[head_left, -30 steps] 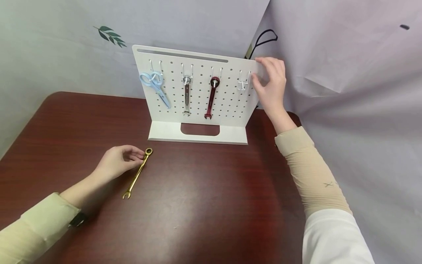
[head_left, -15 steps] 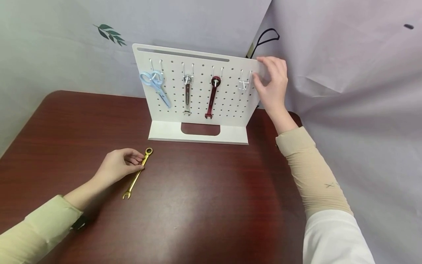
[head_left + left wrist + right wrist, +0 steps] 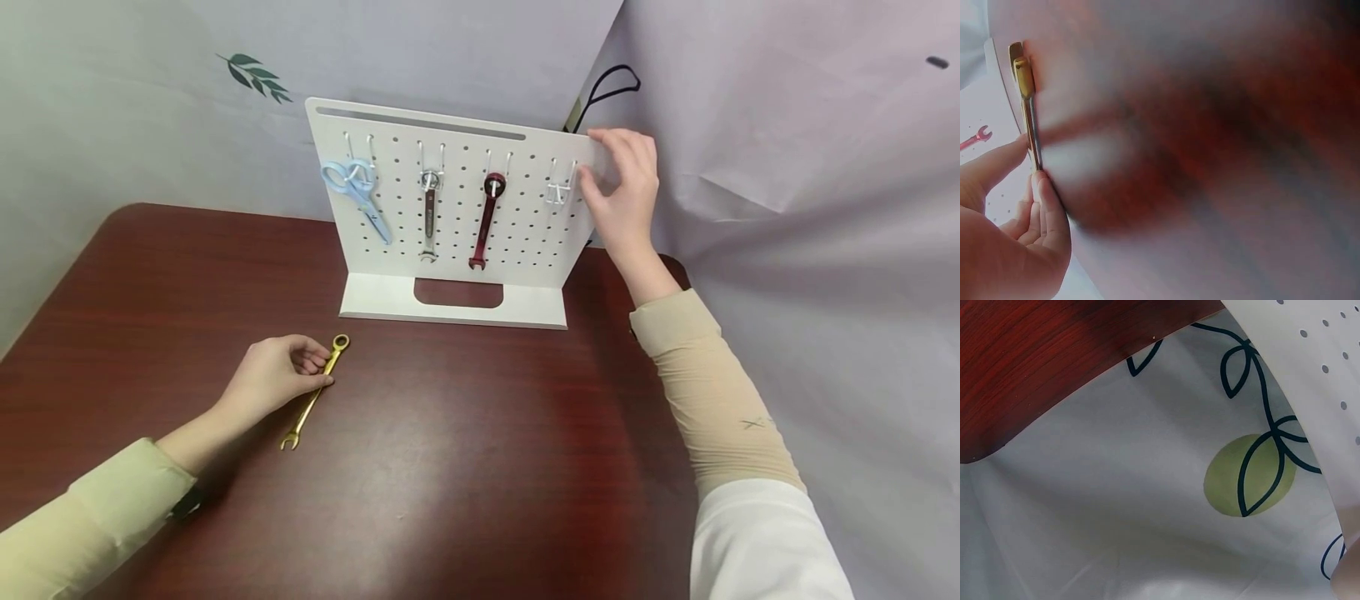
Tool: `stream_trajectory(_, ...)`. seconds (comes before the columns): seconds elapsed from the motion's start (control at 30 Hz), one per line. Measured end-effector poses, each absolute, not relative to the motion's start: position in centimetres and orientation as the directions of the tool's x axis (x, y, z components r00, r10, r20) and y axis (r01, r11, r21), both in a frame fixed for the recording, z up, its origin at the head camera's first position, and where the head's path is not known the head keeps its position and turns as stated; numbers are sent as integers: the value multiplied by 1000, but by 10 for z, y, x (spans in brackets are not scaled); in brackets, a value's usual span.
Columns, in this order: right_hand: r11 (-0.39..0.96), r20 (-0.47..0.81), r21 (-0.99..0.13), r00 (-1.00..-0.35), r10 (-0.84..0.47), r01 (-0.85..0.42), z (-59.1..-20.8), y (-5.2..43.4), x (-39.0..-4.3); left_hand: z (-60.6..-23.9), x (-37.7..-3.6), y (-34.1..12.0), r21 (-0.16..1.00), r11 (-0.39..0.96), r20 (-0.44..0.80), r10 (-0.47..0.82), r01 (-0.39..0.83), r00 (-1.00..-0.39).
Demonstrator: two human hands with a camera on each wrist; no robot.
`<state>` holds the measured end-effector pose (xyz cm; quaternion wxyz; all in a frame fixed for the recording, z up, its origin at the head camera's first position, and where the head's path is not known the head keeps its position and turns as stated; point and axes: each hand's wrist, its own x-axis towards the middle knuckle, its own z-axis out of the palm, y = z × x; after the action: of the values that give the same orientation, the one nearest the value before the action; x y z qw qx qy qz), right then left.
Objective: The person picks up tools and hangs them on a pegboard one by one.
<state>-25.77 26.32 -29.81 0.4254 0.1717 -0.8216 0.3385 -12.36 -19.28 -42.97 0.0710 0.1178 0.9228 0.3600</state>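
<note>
My left hand (image 3: 273, 375) pinches a gold combination wrench (image 3: 307, 408) between thumb and fingers, near its ring end. In the left wrist view the thumb and fingertips meet the shaft of this wrench (image 3: 1024, 78) from both sides. At the upper right corner of a white pegboard (image 3: 375, 293), my right hand (image 3: 628, 196) grips the edge, thumb in front and fingers over the top. Light blue scissors (image 3: 367, 204), a silver wrench (image 3: 430, 212) and a red wrench (image 3: 486, 221) hang from its hooks. A bare white hook (image 3: 557, 193) is beside the right thumb.
The pegboard stands at the back of a dark red-brown wooden table (image 3: 450, 467). Pale cloth with leaf prints hangs behind it, and a grey-white cloth (image 3: 787, 167) borders the right side. A black loop (image 3: 615, 83) shows behind the board's upper right corner.
My left thumb has shifted down along the gold wrench's shaft and now presses against it. The wrench lies nearly where it was. My right hand stays on the board's corner.
</note>
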Motion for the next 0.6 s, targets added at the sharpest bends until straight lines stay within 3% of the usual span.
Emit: stream_trajectory(0.6, 706, 822, -403, -570, 0, -582, -299, 264, -258, -426, -129, -190, 677, 727, -95, 240, 114, -966)
